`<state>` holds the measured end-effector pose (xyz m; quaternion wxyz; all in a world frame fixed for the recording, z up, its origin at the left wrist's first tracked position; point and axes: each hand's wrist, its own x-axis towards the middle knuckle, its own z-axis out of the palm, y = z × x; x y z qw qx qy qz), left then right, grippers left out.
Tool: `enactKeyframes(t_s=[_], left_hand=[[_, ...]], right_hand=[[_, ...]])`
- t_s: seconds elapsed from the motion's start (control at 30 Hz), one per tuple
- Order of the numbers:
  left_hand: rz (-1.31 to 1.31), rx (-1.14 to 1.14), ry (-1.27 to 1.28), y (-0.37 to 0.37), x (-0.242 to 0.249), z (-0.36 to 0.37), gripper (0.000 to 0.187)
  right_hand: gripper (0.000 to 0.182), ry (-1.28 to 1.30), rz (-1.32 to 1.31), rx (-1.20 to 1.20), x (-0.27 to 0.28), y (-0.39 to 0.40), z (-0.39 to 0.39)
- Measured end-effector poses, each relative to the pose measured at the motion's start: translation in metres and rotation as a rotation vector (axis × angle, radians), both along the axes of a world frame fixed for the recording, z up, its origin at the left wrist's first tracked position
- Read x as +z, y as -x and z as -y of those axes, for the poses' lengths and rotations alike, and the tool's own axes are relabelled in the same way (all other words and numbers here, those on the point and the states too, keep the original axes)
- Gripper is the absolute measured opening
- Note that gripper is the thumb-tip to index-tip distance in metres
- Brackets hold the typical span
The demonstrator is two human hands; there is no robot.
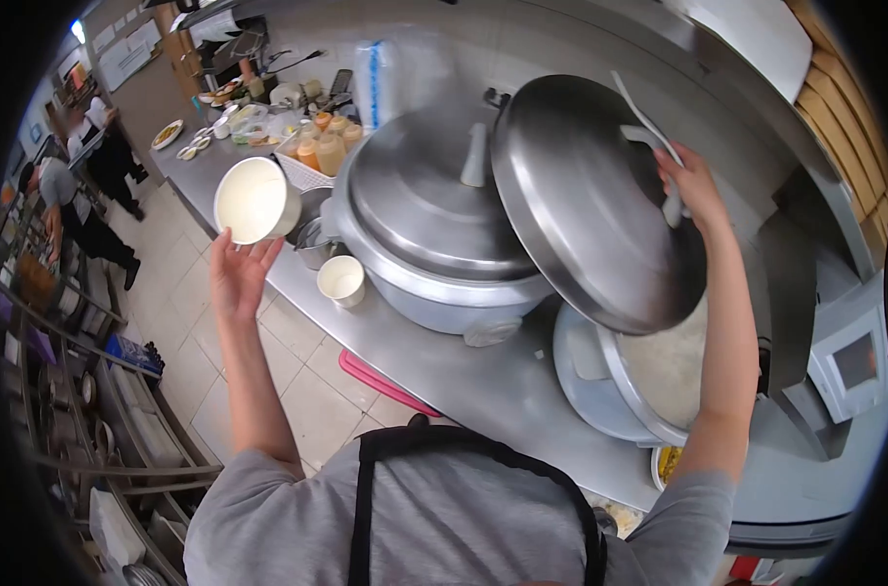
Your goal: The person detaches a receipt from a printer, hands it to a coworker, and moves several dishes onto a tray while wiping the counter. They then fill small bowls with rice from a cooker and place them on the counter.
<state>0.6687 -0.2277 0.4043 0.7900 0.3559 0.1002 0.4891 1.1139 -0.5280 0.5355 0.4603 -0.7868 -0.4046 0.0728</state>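
My left hand (241, 273) holds a white paper bowl (256, 200) out over the counter's left edge, its open side tipped toward me. With my right hand (694, 188) I grip the handle of a large metal lid (586, 210), and a white long-handled utensil (641, 115) is held along with it. The lid is tilted up above a big pot (605, 376) whose pale contents (664, 376) show below it. Beside it stands another large pot (415, 293), covered by its own metal lid (424, 205) with an upright handle.
A small white paper cup (341, 281) stands on the metal counter (522, 405), near a metal container (315, 234). Sauce bottles (329, 151) fill a basket behind. At right is a white device with a screen (849, 356). Two people (63, 200) work at far left, beside shelves (122, 430).
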Motion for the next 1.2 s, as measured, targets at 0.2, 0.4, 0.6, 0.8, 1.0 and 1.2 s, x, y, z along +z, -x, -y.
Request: enactKeyframes(t_s=[0.2,0.4,0.6,0.8,1.0,1.2], left_hand=[[-0.012,0.038,0.026,0.023,-0.017,-0.018,0.052],[-0.049,0.056,0.046,0.029,-0.028,-0.037,0.055],[-0.02,-0.099,0.011,-0.01,-0.023,-0.038,0.054],[-0.193,-0.277,-0.286,-0.053,-0.021,0.019,0.06],[-0.399,-0.86,-0.468,-0.114,-0.017,0.137,0.084],[-0.36,-0.743,-0.377,-0.136,-0.014,0.171,0.078]], right_hand=[[0.023,0.111,-0.075,0.062,-0.025,-0.022,-0.143],[0.023,0.352,-0.005,0.043,-0.048,-0.04,-0.189],[0.031,0.145,0.362,-0.149,-0.046,-0.081,-0.134],[0.027,0.198,0.227,-0.182,-0.012,-0.044,0.036],[0.032,0.65,0.943,-0.381,-0.086,-0.053,0.147],[0.029,0.899,1.149,-0.332,-0.143,-0.079,0.129]])
